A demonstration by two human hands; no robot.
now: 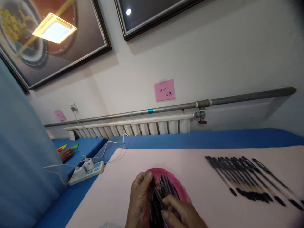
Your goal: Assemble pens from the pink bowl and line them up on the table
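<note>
A pink round basket (180, 186) stands at the lower middle of the table, holding several dark, shiny, pen-like sticks (169, 186). My left hand (141, 193) is over the basket's left side, thumb and fingers pinched at the upper end of a dark pen-like stick (157, 195). From the right, my right hand (179, 212) closes its fingers around the lower part of that stick. The fingers and other sticks partly hide it. To the right lies a slanted row of several thin black brush-like sticks (239, 177) with tan bands and black ends.
Pink paper (114, 193) covers the blue table (166, 141). A white power strip (95, 171) with plugs and cables lies at left, beside a blue curtain (19, 152). Another person's hand (66, 155) rests on the farther blue table. Behind are a radiator (163, 127) and a pipe (133, 113).
</note>
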